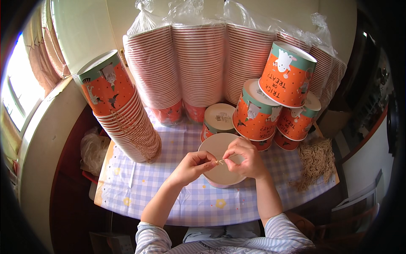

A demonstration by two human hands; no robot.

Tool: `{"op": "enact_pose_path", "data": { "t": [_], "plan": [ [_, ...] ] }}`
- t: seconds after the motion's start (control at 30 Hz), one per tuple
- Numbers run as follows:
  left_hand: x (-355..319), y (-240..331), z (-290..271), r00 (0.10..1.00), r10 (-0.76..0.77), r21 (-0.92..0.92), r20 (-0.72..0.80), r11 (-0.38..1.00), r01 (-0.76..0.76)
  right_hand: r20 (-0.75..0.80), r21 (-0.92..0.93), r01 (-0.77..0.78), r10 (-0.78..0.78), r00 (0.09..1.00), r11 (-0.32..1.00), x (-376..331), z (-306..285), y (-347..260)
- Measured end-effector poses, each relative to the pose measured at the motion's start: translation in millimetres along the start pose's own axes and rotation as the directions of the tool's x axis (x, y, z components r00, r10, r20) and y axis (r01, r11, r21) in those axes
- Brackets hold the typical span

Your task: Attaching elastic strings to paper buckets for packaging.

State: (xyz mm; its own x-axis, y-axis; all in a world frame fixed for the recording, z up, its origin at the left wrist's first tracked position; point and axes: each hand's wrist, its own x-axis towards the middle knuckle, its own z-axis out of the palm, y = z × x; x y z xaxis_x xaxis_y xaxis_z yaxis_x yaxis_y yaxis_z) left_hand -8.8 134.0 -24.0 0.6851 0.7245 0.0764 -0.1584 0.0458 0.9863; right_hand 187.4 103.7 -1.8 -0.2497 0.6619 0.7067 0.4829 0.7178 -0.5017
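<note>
My left hand and my right hand meet over a pale round paper bucket near the middle of the table. Thumbs and forefingers of both hands are pinched on a short beige twine cord, which shows a small knot between them. The bucket's pale round face points up; I cannot tell if it is the inside or the base. Just behind it stands an orange and green printed paper bucket, partly hidden.
Tall nested bucket stacks in clear plastic line the back. At right, orange buckets are piled up beside a heap of twine cords. A leaning nested stack at left has cords hanging along it. A checked tablecloth covers the table.
</note>
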Motion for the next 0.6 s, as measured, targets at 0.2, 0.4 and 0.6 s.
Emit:
{"op": "enact_pose_path", "data": {
  "t": [0.2, 0.4, 0.6],
  "plan": [
    [0.5, -0.6, 0.5, 1.0, 0.004, 0.001, 0.0, 1.0, -0.004, 0.021, 0.05, -0.01, 0.009, 1.0, 0.999, 0.3, 2.4, 0.2],
    [0.6, -2.1, 0.4, 1.0, 0.021, 0.025, -0.018, 0.999, -0.02, 0.005, 0.04, 0.008, -0.008, 1.0, 0.999, 0.0, 2.5, -0.7],
    [0.5, -3.3, 0.9, 0.999, 0.042, 0.046, -0.029, 0.998, -0.041, 0.066, 0.078, 0.053, -0.058, 0.996, 0.996, -0.6, -1.7, 1.6]
  ]
}}
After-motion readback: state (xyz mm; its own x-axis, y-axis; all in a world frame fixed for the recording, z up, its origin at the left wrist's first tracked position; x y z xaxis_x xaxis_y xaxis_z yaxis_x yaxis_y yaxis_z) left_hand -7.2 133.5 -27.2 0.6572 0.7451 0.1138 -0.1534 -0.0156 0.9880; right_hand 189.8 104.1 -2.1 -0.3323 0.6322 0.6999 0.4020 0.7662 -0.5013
